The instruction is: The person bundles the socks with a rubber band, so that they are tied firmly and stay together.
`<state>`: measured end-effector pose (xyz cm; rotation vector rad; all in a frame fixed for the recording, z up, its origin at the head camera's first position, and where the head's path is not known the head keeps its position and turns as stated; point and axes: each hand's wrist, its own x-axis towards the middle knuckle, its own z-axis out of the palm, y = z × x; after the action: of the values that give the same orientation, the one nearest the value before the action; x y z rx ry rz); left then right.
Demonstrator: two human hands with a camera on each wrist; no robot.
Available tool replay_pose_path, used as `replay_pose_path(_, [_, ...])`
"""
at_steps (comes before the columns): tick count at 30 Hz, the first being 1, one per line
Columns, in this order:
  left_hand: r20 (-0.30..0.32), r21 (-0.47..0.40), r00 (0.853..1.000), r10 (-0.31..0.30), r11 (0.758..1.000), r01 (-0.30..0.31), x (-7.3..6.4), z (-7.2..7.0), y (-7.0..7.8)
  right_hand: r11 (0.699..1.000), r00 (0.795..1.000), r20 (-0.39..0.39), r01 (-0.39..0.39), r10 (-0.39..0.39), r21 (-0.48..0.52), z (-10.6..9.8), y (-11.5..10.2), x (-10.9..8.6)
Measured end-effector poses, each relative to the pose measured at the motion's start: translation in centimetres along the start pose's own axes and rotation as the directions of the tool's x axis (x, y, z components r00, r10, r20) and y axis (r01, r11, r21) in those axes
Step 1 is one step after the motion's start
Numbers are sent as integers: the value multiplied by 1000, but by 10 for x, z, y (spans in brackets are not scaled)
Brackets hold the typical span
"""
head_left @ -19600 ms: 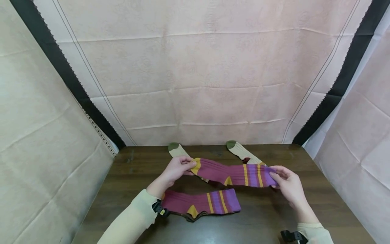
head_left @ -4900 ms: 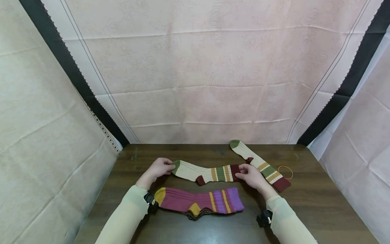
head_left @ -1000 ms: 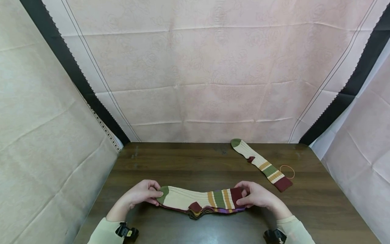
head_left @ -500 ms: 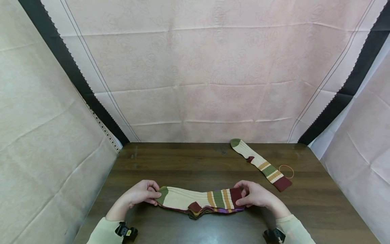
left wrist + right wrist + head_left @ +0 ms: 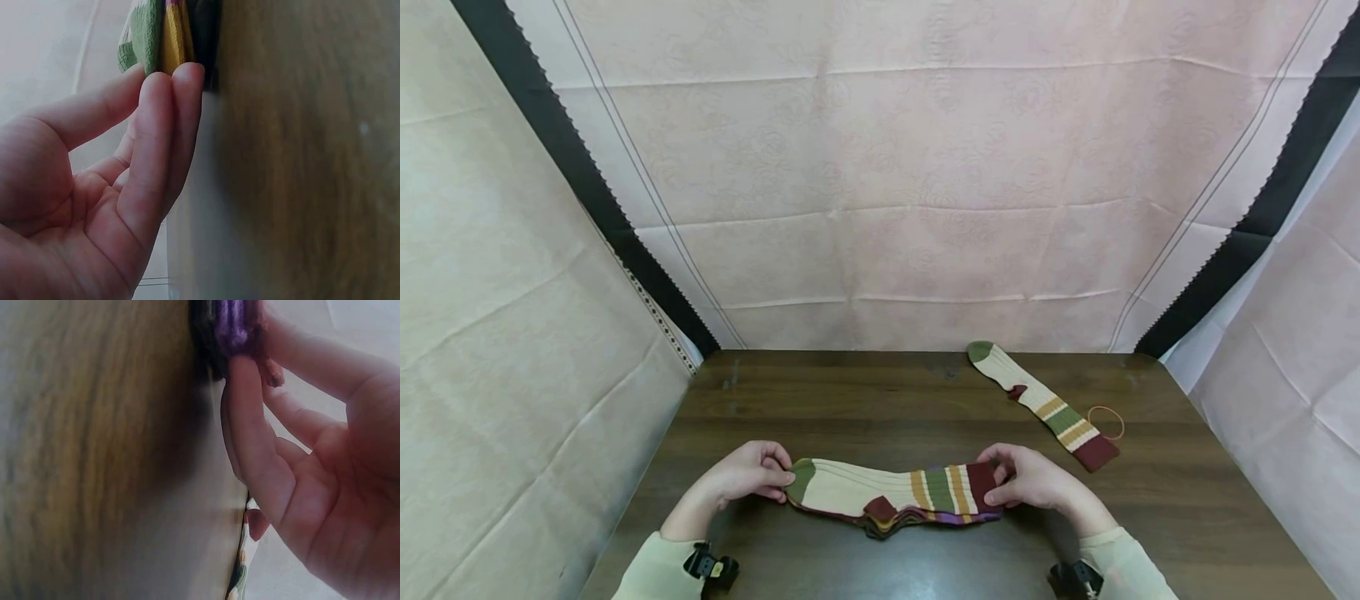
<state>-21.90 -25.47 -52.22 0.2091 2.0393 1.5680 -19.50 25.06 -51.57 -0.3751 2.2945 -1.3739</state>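
Note:
A cream sock (image 5: 850, 487) with green toe, green and mustard stripes and maroon cuff lies flat on top of a sock stack in the head view. Beneath it the edges of a purple sock (image 5: 951, 517) and darker layers show. My left hand (image 5: 752, 475) pinches the toe end; in the left wrist view the thumb is on the green toe (image 5: 147, 37) and the fingertips are at the yellow toe (image 5: 176, 37) below. My right hand (image 5: 1030, 479) pinches the maroon cuff end, its fingertips against the purple cuff (image 5: 232, 325) in the right wrist view.
A matching cream sock (image 5: 1037, 400) lies slantwise at the back right of the dark wooden table (image 5: 820, 400). Beside its cuff is a thin orange loop (image 5: 1107, 422). Pale fabric walls (image 5: 880, 208) stand behind the table and at both sides.
Earlier, a purple sock in my hands went onto the front stack. Then the cream sock came forward from mid-table onto that stack. Over the last second the hands have hardly moved.

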Motion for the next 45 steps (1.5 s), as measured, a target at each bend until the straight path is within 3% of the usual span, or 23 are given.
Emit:
replay_pose_path(10, [-23,12,998,52,999,-52,1,-9,6,999,1000,13,2,-2,32,-9,4,-1])
replay_pose_path(16, [-87,10,992,95,995,-95,1,-15,12,996,994,-113,8,2,86,-26,11,8])
replay_pose_path(24, [-122,23,987,106,994,-104,3,-15,16,993,928,-371,15,30,117,-52,19,28])
replay_pose_path(31, [-152,19,983,107,994,-105,4,-14,19,999,827,-561,2,28,53,-74,17,46])
replay_pose_path(34, [-155,9,982,108,994,-108,6,-14,21,999,799,-600,-38,49,31,-82,17,52])
replay_pose_path(40, [-161,7,981,112,994,-112,9,-11,24,994,777,-625,-105,77,-8,-89,19,61])
replay_pose_path(45, [-157,3,980,119,993,-120,10,-10,26,989,790,-604,-149,109,-16,-89,23,64])
